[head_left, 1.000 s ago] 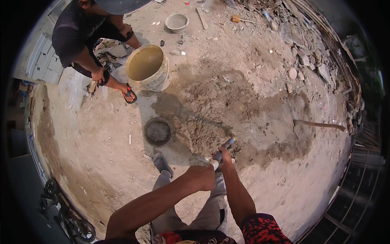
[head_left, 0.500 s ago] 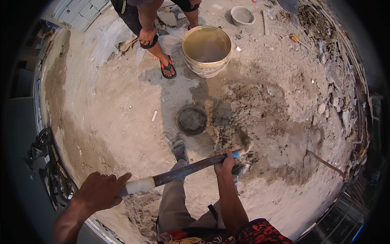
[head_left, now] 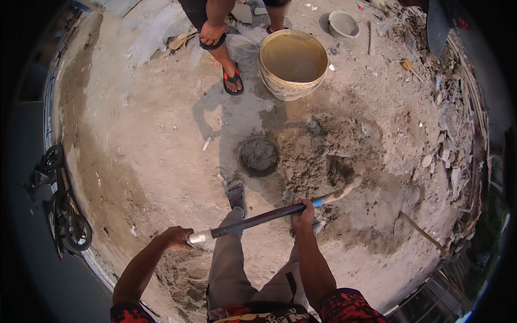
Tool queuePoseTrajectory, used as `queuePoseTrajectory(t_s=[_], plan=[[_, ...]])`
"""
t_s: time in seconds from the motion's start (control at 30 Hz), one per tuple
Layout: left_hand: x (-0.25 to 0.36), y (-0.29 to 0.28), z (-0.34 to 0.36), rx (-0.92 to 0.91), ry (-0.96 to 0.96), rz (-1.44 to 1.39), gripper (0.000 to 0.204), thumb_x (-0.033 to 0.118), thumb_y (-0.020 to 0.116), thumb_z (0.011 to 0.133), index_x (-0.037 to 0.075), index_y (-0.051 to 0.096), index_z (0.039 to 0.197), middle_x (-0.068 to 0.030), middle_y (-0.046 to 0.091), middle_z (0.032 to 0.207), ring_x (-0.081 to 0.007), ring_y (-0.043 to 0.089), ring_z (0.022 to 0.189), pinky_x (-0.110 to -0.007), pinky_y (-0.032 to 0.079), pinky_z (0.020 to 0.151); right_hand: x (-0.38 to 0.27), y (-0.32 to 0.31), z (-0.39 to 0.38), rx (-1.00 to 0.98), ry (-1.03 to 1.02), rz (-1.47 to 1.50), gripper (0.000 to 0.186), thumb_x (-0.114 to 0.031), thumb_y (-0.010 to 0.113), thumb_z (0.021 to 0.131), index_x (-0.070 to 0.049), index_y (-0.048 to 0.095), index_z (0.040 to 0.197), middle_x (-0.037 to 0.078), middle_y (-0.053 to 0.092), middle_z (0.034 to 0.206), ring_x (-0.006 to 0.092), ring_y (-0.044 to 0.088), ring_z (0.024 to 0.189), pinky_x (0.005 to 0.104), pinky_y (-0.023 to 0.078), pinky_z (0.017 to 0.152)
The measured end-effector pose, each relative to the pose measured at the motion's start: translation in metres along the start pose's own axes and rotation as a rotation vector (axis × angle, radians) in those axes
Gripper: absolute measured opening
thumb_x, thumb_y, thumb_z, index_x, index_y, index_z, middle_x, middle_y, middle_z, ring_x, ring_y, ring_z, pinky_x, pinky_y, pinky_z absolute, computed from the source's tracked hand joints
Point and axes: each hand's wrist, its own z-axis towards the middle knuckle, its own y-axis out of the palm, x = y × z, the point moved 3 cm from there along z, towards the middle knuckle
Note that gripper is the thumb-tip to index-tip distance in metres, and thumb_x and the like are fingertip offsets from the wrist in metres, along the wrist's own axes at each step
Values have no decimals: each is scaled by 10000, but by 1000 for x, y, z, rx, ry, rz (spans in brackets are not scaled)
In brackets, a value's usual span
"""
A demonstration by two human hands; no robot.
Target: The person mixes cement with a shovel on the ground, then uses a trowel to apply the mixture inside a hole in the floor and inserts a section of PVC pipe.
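Observation:
A long shovel (head_left: 258, 220) slants across in front of my legs, its dark handle with a pale end at the left and a blue band toward the right. My left hand (head_left: 175, 237) is closed over the pale end. Farther along, my right hand (head_left: 302, 214) wraps the handle just before the blue band. The shovel's far end reaches into a heap of wet grey mortar (head_left: 307, 172), where its blade is mostly hidden. Left of the heap stands a round dark bucket (head_left: 258, 156) filled with mortar.
A large pail (head_left: 293, 89) of cloudy water stands beyond the heap. Beside it is another person's sandalled foot (head_left: 232, 82). A small basin (head_left: 343, 25) lies farther back. Rubble (head_left: 449, 156) and a stick (head_left: 423, 231) lie right; a motorcycle (head_left: 67, 215) stands left.
My left hand has moved right and now closes over the handle's end, where its fingers were looser. The shovel's far end has gone farther right and forward into the mortar.

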Motion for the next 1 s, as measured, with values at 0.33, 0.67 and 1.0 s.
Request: queuePoseTrajectory(t_s=[0.33, 0.67, 1.0], plan=[[404, 76, 157, 83, 229, -38, 547, 363, 689, 749, 12, 492, 1119, -196, 655, 976, -354, 645, 914, -458, 499, 802, -249, -150, 107, 384, -194, -666, 191, -191, 571, 863, -37, 460, 886, 81, 461, 700, 241, 517, 562, 422, 484, 491], [455, 90, 28, -180, 70, 6, 598, 406, 579, 842, -69, 377, 1144, -307, 629, 907, -431, 642, 875, -511, 486, 774, -158, -189, 21, 189, 303, -510, 150, -174, 535, 875, -36, 475, 868, 99, 495, 622, 242, 534, 527, 414, 495, 502], [552, 19, 8, -281, 215, -254, 788, 385, 532, 853, -74, 177, 1386, -163, 621, 833, -237, 614, 669, -358, 488, 616, -229, -150, 7, 20, 233, -273, 135, -186, 540, 865, -76, 469, 832, 78, 523, 628, 224, 536, 536, 369, 498, 517]])
